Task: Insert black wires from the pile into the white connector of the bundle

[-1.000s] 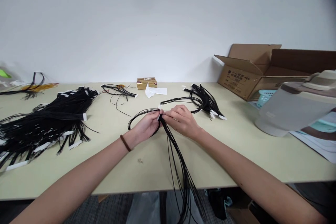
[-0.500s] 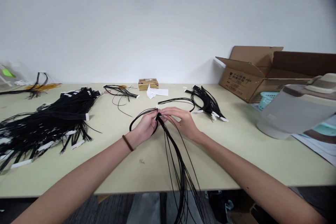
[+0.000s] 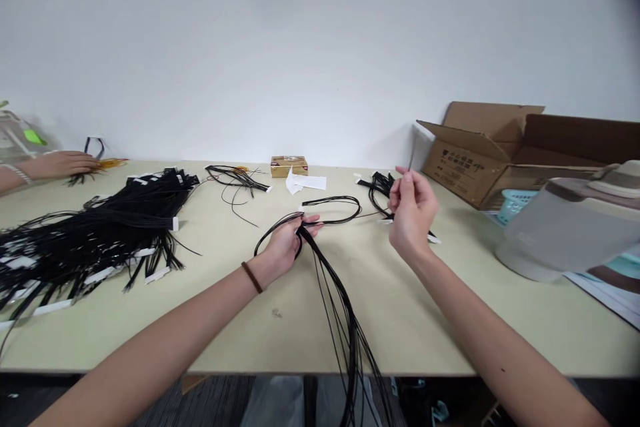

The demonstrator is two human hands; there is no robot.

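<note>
My left hand (image 3: 286,244) is closed on a bundle of thin black wires (image 3: 340,307) that trails off the table's front edge toward me. A looped black wire with a white end (image 3: 331,203) lies just beyond that hand. My right hand (image 3: 411,212) is raised to the right of the bundle, its fingertips pinched on a single thin black wire (image 3: 412,147) that sticks upward. Behind this hand lies a small pile of black wires with white connectors (image 3: 385,188).
A large heap of black wire harnesses (image 3: 95,227) covers the table's left. Another person's hand (image 3: 63,163) rests at the far left. A small brown box (image 3: 289,165) and white paper (image 3: 305,181) sit at the back. An open cardboard box (image 3: 500,147) and grey jug (image 3: 555,230) stand right.
My right hand has left the bundle and lifted up and to the right with one wire pinched. My left hand keeps its hold. Another person's hand has come into view at far left.
</note>
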